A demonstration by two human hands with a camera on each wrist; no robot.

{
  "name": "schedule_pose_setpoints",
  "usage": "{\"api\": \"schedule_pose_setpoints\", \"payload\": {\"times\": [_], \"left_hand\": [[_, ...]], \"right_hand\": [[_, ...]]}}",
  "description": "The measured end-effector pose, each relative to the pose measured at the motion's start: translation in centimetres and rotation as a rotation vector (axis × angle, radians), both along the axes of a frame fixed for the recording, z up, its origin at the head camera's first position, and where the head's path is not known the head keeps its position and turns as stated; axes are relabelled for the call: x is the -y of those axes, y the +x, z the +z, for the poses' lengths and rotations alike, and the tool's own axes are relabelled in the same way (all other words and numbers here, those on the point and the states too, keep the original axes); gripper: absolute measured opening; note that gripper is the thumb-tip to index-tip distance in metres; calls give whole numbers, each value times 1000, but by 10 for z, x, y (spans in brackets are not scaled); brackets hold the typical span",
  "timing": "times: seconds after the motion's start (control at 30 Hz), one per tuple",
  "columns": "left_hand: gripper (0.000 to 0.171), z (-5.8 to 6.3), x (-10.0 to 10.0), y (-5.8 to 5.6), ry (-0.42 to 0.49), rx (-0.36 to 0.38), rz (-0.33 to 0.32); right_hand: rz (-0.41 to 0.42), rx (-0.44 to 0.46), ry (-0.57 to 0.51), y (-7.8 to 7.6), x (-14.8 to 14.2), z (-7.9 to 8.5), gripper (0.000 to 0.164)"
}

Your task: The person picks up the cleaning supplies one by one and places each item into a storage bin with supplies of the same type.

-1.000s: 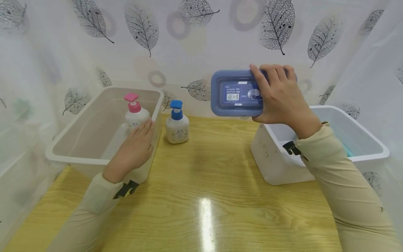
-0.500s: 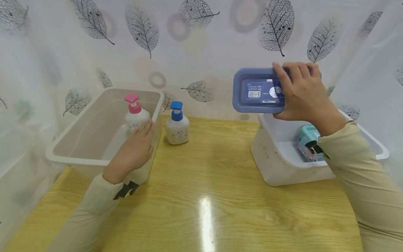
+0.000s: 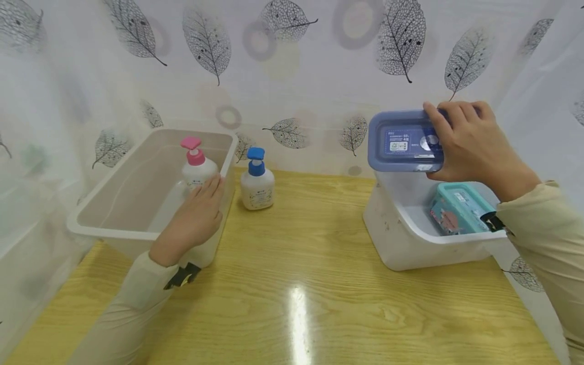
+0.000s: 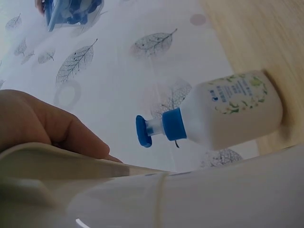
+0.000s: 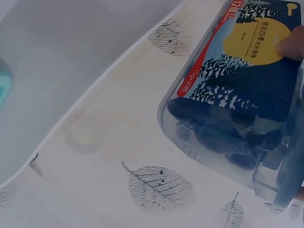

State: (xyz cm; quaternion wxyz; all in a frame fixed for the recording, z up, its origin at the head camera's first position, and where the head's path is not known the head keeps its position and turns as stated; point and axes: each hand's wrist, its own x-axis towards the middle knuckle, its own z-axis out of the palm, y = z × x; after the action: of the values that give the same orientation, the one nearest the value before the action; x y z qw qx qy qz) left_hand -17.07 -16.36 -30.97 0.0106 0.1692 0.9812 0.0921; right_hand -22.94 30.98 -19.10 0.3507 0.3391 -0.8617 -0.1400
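Observation:
My right hand (image 3: 470,142) grips a tub of laundry pods (image 3: 405,141) with a blue lid, raised over the right bin (image 3: 392,238). In the right wrist view the tub (image 5: 237,95) shows clear walls, blue pods and a printed label. My left hand (image 3: 196,218) holds the near right rim of the left bin (image 3: 114,234), its fingers over the edge. Inside that bin, right by the fingers, stands a white pump bottle with a pink pump (image 3: 197,162). A white pump bottle with a blue pump (image 3: 257,187) stands upright on the table, just outside the bin.
A teal-lidded box (image 3: 461,208) lies inside the right bin. Between the two bins runs the wooden table (image 3: 292,243), with a bright light reflection near the front. A leaf-patterned curtain (image 3: 301,71) hangs behind everything.
My right hand has carried the tub of laundry pods rightward, from above the table to above the right bin. The teal-lidded box has come into view. My left hand keeps its place.

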Motion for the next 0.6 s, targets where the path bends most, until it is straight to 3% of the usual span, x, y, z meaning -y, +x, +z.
{"api": "schedule_pose_setpoints", "payload": {"times": [0.33,0.6], "left_hand": [[62,-1,0,-1,0,-14,-7],[61,-1,0,0,-1,-25,-11]], "right_hand": [[8,69,59,-5,-34,-15,107],[0,140,134,-8,-52,-28,110]]}}
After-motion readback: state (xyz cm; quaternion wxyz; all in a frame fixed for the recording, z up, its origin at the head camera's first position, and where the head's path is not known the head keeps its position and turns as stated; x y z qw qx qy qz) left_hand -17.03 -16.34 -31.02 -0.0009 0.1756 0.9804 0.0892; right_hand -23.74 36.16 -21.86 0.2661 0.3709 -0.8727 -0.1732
